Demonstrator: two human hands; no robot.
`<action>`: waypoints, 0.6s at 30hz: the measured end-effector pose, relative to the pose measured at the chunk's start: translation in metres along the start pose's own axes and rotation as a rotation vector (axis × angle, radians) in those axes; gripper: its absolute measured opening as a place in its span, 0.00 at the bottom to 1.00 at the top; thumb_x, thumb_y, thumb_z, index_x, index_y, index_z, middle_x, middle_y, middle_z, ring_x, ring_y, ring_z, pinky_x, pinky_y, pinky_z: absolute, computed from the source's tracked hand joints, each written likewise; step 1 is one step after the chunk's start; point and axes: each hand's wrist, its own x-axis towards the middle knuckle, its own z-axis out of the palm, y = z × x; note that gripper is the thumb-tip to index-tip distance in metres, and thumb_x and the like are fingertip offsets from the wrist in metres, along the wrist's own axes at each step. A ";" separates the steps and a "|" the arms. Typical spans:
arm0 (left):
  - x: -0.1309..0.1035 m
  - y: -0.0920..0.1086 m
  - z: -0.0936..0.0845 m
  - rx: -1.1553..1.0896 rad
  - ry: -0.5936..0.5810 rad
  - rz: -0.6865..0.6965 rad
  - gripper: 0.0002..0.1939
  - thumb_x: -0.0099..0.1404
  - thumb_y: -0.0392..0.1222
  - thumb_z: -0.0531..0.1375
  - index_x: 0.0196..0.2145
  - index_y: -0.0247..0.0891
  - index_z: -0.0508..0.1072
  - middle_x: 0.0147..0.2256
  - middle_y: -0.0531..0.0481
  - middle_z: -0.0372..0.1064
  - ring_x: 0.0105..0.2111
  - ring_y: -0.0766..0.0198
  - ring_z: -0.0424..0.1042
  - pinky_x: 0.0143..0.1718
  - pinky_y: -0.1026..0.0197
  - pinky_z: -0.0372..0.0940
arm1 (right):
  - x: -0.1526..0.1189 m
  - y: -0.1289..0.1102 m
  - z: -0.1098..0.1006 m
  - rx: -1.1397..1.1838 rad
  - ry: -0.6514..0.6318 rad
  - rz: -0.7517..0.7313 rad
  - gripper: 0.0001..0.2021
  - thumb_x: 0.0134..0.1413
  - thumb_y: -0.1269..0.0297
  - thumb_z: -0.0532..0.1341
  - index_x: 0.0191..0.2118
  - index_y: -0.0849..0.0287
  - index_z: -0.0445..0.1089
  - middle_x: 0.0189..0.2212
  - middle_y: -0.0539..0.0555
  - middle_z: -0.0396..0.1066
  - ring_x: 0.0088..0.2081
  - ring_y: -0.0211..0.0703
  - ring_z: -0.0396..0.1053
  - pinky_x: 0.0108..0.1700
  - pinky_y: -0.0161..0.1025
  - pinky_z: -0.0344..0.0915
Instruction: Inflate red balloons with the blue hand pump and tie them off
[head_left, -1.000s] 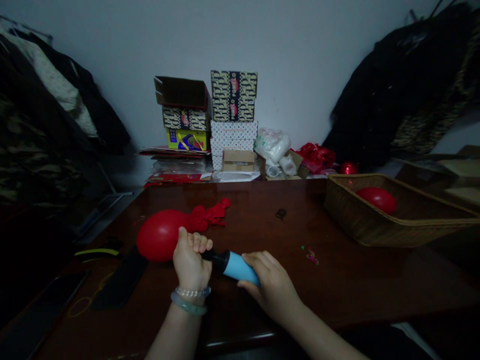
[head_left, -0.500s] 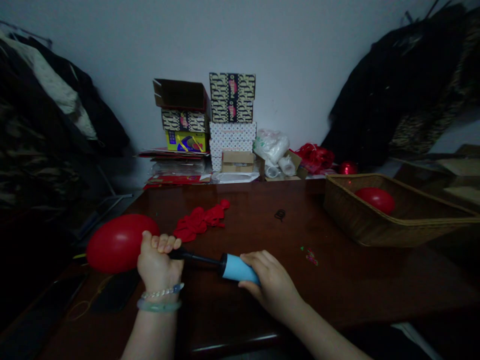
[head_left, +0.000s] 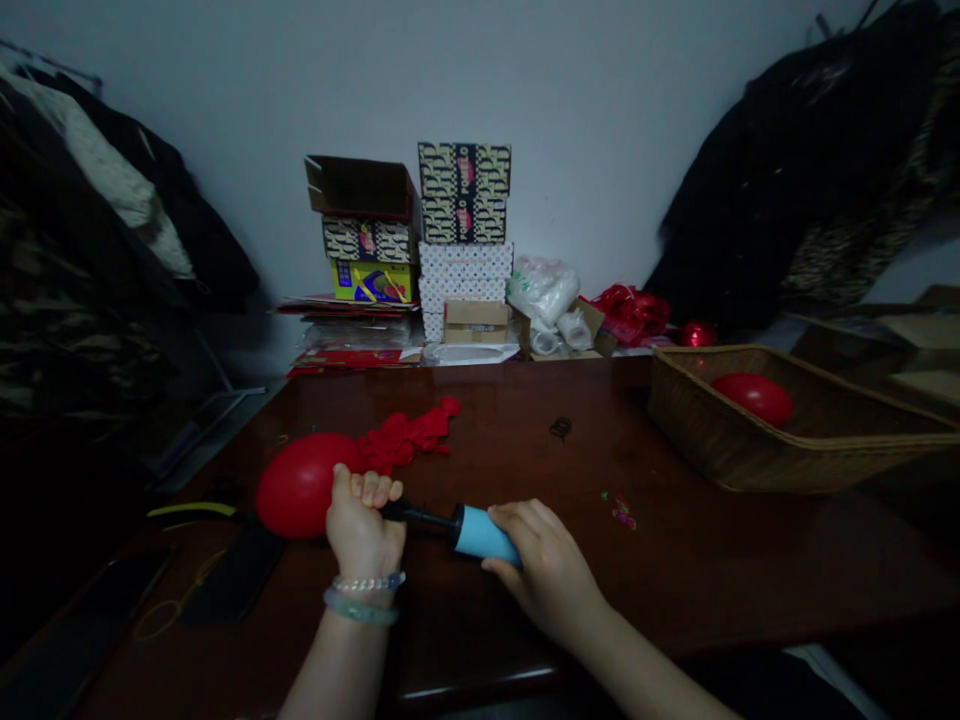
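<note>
My left hand [head_left: 365,530] is closed around the black end of a hand pump, at the neck of an inflated red balloon [head_left: 300,490]. The balloon lies to the left of that fist, and its neck is hidden by the fingers. From the fist a black rod runs right into the pump's [head_left: 484,535] light blue barrel. My right hand [head_left: 544,560] wraps around the far end of this barrel. Just behind the left hand, a heap of limp red balloons [head_left: 409,438] lies on the dark brown table [head_left: 510,430].
A wicker basket [head_left: 720,440] holding another red balloon [head_left: 754,397] stands at right. Small coloured bits [head_left: 622,513] and a dark loop [head_left: 560,428] lie mid-table. Stacked boxes [head_left: 465,270] line the wall. A yellow-green-edged object [head_left: 191,510] and dark flat items [head_left: 236,570] are at left.
My left hand and the balloon have moved right, toward the barrel, and less of the black rod shows between the hands. My right hand has barely moved.
</note>
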 end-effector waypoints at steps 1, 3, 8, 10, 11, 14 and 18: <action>-0.003 -0.003 0.001 -0.001 -0.003 -0.012 0.24 0.62 0.47 0.61 0.19 0.39 0.49 0.14 0.62 0.45 0.13 0.74 0.46 0.17 0.67 0.50 | -0.001 -0.001 0.000 -0.001 -0.001 0.000 0.22 0.52 0.66 0.66 0.53 0.60 0.64 0.45 0.60 0.70 0.45 0.54 0.66 0.48 0.54 0.66; -0.009 -0.009 0.002 0.000 -0.014 -0.036 0.24 0.62 0.46 0.61 0.19 0.39 0.50 0.14 0.61 0.45 0.13 0.74 0.46 0.17 0.67 0.50 | -0.002 -0.004 0.000 0.001 -0.001 -0.001 0.22 0.52 0.65 0.66 0.53 0.60 0.64 0.45 0.60 0.70 0.45 0.54 0.66 0.47 0.54 0.67; -0.019 -0.018 0.005 0.027 -0.034 -0.058 0.24 0.62 0.48 0.61 0.19 0.38 0.51 0.14 0.61 0.45 0.14 0.74 0.46 0.16 0.67 0.49 | -0.002 -0.012 0.002 0.024 0.012 -0.006 0.19 0.54 0.63 0.64 0.51 0.61 0.65 0.44 0.60 0.70 0.43 0.53 0.66 0.47 0.52 0.67; -0.020 -0.017 0.005 0.039 -0.036 -0.052 0.24 0.62 0.48 0.61 0.19 0.38 0.51 0.14 0.61 0.45 0.14 0.74 0.46 0.16 0.67 0.50 | -0.002 -0.013 0.002 0.026 0.017 -0.013 0.19 0.55 0.62 0.64 0.51 0.61 0.65 0.43 0.61 0.71 0.43 0.53 0.66 0.46 0.52 0.67; -0.020 -0.016 0.006 0.044 -0.036 -0.049 0.24 0.62 0.48 0.61 0.19 0.38 0.51 0.14 0.61 0.45 0.14 0.74 0.46 0.16 0.67 0.50 | -0.001 -0.013 0.002 0.027 0.019 -0.018 0.19 0.55 0.61 0.64 0.51 0.61 0.65 0.43 0.61 0.71 0.43 0.53 0.67 0.46 0.52 0.67; -0.017 -0.011 0.006 0.048 -0.043 -0.041 0.24 0.62 0.48 0.61 0.19 0.39 0.51 0.14 0.61 0.45 0.14 0.74 0.46 0.16 0.67 0.50 | 0.000 -0.013 0.003 0.036 0.013 -0.043 0.20 0.56 0.59 0.63 0.52 0.61 0.65 0.43 0.61 0.71 0.43 0.53 0.67 0.46 0.52 0.67; -0.010 -0.004 0.004 0.039 -0.081 -0.039 0.23 0.62 0.43 0.60 0.19 0.39 0.50 0.14 0.61 0.44 0.13 0.74 0.46 0.16 0.67 0.50 | 0.000 -0.010 0.003 0.051 0.009 -0.069 0.22 0.56 0.57 0.63 0.52 0.63 0.64 0.43 0.62 0.71 0.43 0.53 0.68 0.46 0.52 0.67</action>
